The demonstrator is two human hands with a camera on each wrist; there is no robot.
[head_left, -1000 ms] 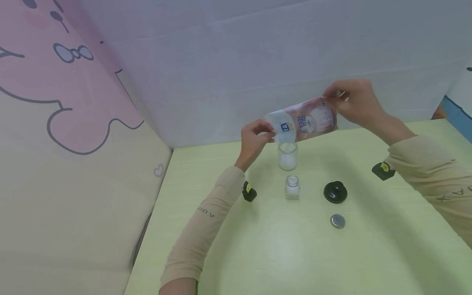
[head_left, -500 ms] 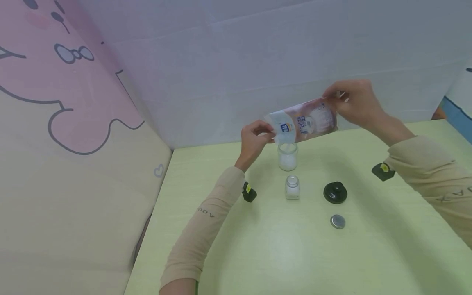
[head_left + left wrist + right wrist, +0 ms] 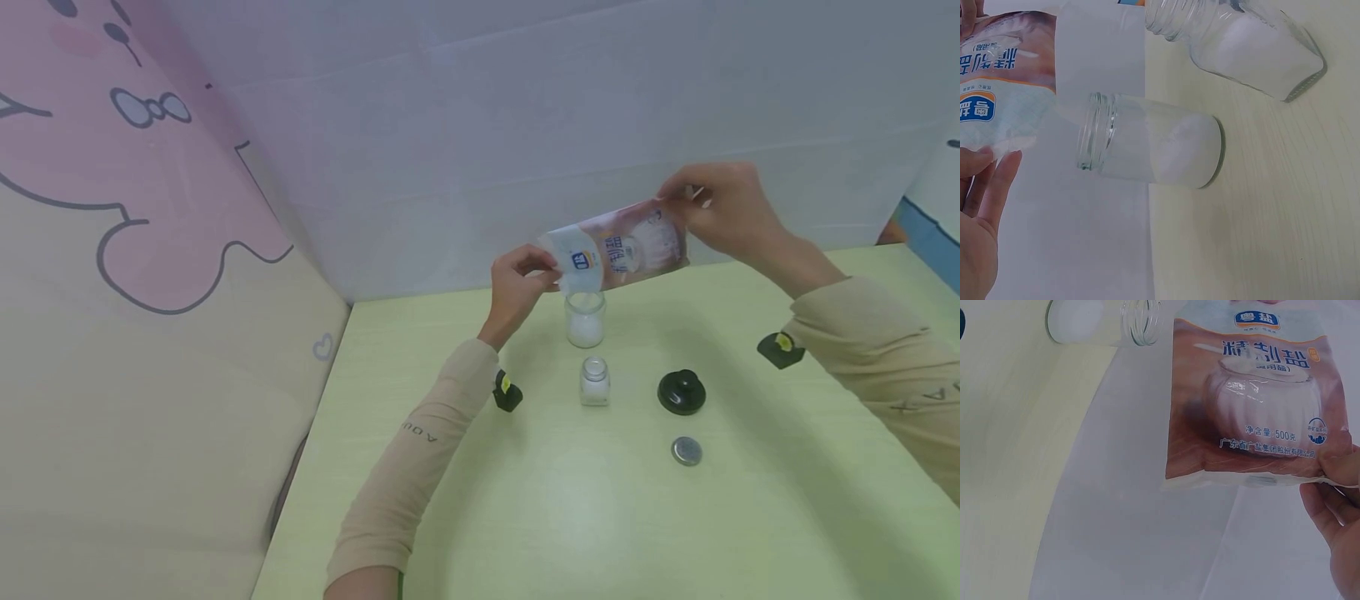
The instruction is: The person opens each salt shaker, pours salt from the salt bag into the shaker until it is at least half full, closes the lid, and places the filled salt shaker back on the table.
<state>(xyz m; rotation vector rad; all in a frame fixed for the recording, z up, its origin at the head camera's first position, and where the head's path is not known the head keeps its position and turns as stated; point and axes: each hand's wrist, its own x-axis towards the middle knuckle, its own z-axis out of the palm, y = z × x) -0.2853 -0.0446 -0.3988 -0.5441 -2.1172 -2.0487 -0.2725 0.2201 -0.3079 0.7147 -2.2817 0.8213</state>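
Observation:
A printed plastic bag of salt (image 3: pixel 637 242) is held tilted above the table between both hands. My left hand (image 3: pixel 516 287) pinches its lower, pale end. My right hand (image 3: pixel 727 208) grips a corner of the raised end between thumb and fingers, as the right wrist view also shows. Just under the bag's pale end stands an uncovered round glass jar (image 3: pixel 585 323), its mouth close to the bag. White salt fills about the lower half of that jar (image 3: pixel 1188 147) in the left wrist view. A smaller glass jar (image 3: pixel 595 385), also holding white salt, stands uncovered in front of it.
On the pale green table (image 3: pixel 570 517), a black knobbed lid (image 3: pixel 682 392) lies right of the small jar. Nearer the front is a small silver lid (image 3: pixel 687 451). A whitish wall covering (image 3: pixel 450 167) rises directly behind the table, and a printed one (image 3: pixel 172 375) borders its left.

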